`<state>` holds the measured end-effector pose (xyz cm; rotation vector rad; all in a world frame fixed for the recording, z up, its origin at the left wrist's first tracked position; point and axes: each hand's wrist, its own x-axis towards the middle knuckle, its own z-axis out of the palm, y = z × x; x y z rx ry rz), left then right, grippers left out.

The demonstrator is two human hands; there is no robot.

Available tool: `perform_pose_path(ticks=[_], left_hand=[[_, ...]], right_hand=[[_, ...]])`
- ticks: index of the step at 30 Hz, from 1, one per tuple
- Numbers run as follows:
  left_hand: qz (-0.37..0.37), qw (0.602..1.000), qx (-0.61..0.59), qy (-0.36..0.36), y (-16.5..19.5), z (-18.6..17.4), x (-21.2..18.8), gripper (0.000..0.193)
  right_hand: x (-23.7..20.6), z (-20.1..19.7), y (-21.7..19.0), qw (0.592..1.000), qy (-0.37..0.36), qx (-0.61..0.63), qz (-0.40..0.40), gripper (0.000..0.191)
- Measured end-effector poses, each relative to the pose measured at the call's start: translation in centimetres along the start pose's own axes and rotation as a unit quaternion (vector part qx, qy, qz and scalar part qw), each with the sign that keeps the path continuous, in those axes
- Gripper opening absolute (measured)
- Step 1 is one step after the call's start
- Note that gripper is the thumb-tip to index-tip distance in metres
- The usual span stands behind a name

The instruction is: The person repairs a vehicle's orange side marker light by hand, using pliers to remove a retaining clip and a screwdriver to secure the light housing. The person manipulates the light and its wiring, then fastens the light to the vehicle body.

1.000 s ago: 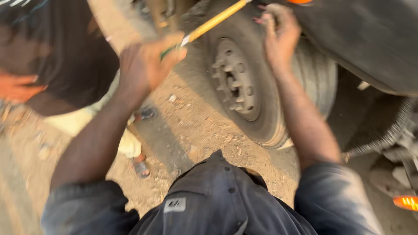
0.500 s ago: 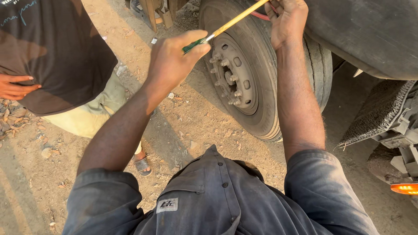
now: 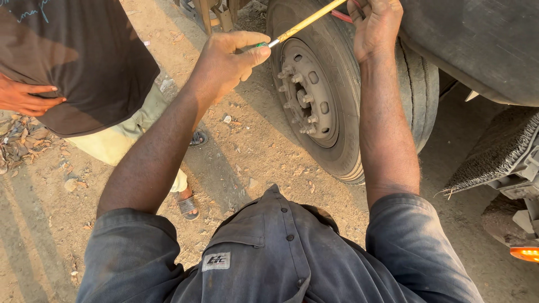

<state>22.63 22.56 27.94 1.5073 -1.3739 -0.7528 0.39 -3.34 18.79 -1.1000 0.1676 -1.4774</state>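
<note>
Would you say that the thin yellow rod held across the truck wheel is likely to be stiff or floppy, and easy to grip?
The yellow rod looks stiff: it runs straight between the left hand and the right hand with no sag. It seems light, since the left hand pinches it with fingertips alone. Being thin and smooth, it may slip or roll in a loose grip.

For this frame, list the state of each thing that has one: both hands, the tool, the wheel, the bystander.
Left hand: closed on the handle end of the yellow rod.
Right hand: raised beside the tyre, closed around the rod's far end and a red piece.
Yellow rod: held slanted across the top of the tyre.
Truck wheel: mounted, upright, lug nuts in place.
Other person: standing at left, hand on hip.
Amber lamp: glowing.
</note>
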Motion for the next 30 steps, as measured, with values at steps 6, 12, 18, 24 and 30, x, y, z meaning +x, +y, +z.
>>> perform_pose_path(ticks=[6, 12, 18, 24, 30], left_hand=[[-0.093, 0.994, -0.058, 0.006, 0.3, 0.1, -0.7, 0.031], [-0.177, 0.915, -0.32, -0.169, -0.3, 0.4, 0.0, 0.041], [0.168, 0.947, 0.273, 0.015, 1.2, -1.5, 3.2, 0.043], [0.373, 0.881, 0.264, 0.117, -1.7, 0.1, 2.5, 0.042], [0.567, 0.624, 0.484, 0.234, -4.7, -3.1, 5.5, 0.042]], right_hand=[[0.0, -0.2, -0.1, 0.998, -0.034, -0.051, -0.02, 0.012], [-0.3, 0.4, -0.9, 0.999, -0.039, 0.003, 0.033, 0.029], [0.1, 1.8, -1.7, 0.993, -0.04, 0.049, 0.102, 0.027], [-3.4, -1.3, -0.7, 0.988, -0.057, 0.003, 0.144, 0.025], [-9.2, -6.9, 1.0, 0.979, 0.015, -0.034, 0.2, 0.029]])
